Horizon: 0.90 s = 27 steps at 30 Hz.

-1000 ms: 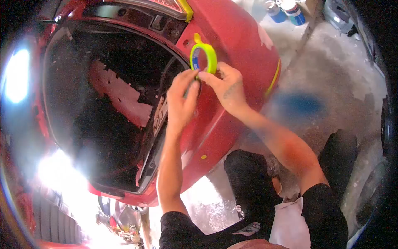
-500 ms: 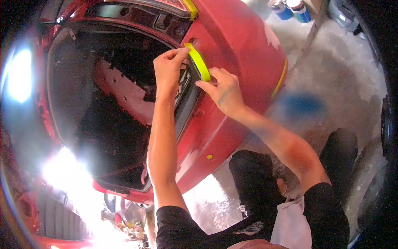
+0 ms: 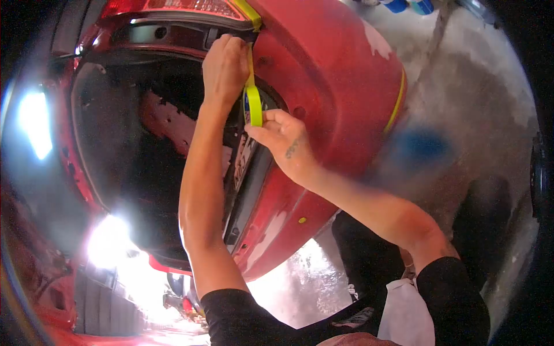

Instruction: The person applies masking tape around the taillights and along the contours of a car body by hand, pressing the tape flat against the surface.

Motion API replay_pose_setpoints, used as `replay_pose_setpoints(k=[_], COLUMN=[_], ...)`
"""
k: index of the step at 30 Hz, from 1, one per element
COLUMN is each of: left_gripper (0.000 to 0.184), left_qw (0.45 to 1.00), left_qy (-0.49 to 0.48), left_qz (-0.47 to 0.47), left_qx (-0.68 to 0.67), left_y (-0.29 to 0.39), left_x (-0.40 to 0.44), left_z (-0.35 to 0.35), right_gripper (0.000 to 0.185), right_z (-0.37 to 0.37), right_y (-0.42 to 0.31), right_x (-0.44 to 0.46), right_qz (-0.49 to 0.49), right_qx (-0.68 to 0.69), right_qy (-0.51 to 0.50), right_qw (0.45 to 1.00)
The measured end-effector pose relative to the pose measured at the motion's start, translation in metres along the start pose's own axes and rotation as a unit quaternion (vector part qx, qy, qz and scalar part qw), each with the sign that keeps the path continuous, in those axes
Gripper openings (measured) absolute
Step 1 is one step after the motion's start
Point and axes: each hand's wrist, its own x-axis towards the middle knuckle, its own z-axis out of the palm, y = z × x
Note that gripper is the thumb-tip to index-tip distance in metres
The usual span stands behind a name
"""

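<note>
A roll of bright yellow-green masking tape (image 3: 254,106) is pinched in my right hand (image 3: 285,141), between the thumb and fingers. From the roll a short length of tape (image 3: 250,66) runs up to my left hand (image 3: 226,72). My left hand is closed at the tape's free end, beside the red bumper (image 3: 323,75) and the dark trunk-edge trim below the tail light (image 3: 196,7). Its fingertips are partly hidden by the back of the hand. Another yellow tape strip (image 3: 248,14) lines the tail light's edge.
The open trunk (image 3: 127,184) lies left of my arms, dark inside. Yellow tape (image 3: 397,104) also marks the bumper's far side. Cans (image 3: 421,7) stand on the concrete floor (image 3: 461,75) at the top right. A bright lamp (image 3: 109,242) glares at lower left.
My left hand has moved up toward the tail light with the tape end. My right hand and the roll have shifted left and slightly down. The view has also shifted, showing more tail light.
</note>
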Motion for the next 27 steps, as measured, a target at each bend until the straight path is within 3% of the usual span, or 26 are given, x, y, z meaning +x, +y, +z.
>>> replay_pose_setpoints(k=[3,9,11,17,27], left_gripper=[0.006,0.006,0.01,0.02,0.017], left_qw=[0.999,0.996,0.997,0.988,0.985], left_qy=[-0.027,-0.082,-0.055,-0.099,-0.049], left_qz=[-0.011,0.017,0.025,0.066,0.128], left_qx=[0.018,0.037,0.038,0.1,0.104], left_y=[-0.007,-0.013,-0.019,-0.017,-0.025], left_x=[0.007,0.014,0.018,0.022,0.019], left_z=[0.001,0.008,0.013,0.015,0.024], right_gripper=[0.025,0.026,0.026,0.027,0.029], right_z=[0.009,0.012,0.01,0.003,-0.012], right_y=[0.005,-0.002,-0.002,-0.006,-0.003], right_x=[0.01,0.032,0.04,0.048,0.064], right_qz=[-0.004,0.03,0.031,0.037,0.053], right_qx=[0.109,0.102,0.106,0.157,0.153], right_qy=[0.005,-0.055,-0.057,-0.084,-0.114], right_qw=[0.994,0.993,0.992,0.983,0.98])
